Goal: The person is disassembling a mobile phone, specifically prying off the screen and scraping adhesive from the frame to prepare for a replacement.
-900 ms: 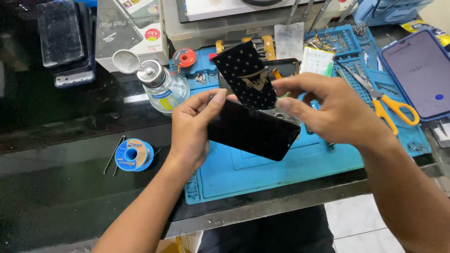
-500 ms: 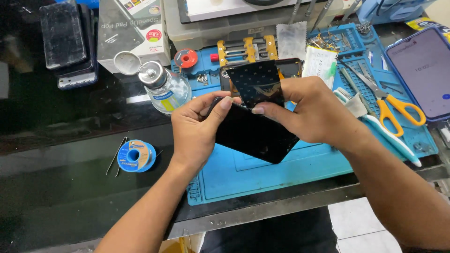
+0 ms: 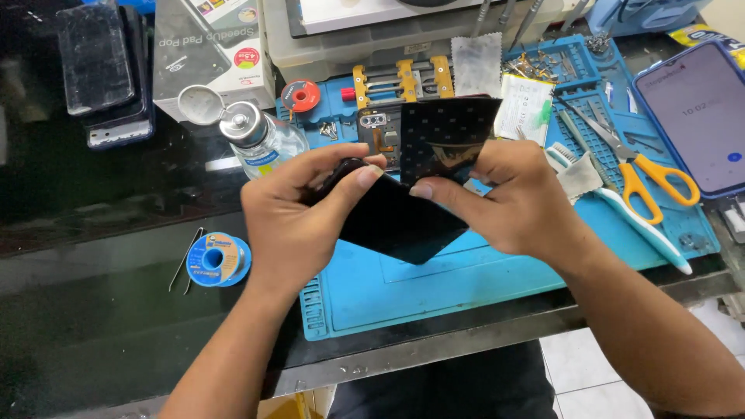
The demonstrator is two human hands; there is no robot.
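Here the black phone [image 3: 403,225] sits tilted above the middle of the blue work mat [image 3: 481,271], its long axis slanting from upper left to lower right. The left hand [image 3: 299,221] pinches its upper-left end; the right hand [image 3: 508,202], equally near, pinches the dotted black sheet [image 3: 446,140] rising from its top edge. Behind, the mat's far-edge compartments [image 3: 570,58] hold small screws and parts.

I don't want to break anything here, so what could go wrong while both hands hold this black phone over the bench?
The black phone is pinched only by fingertips of the left hand and right hand, so it might slip onto the blue mat. The dotted sheet could crease. An elbow might knock the open bottle.
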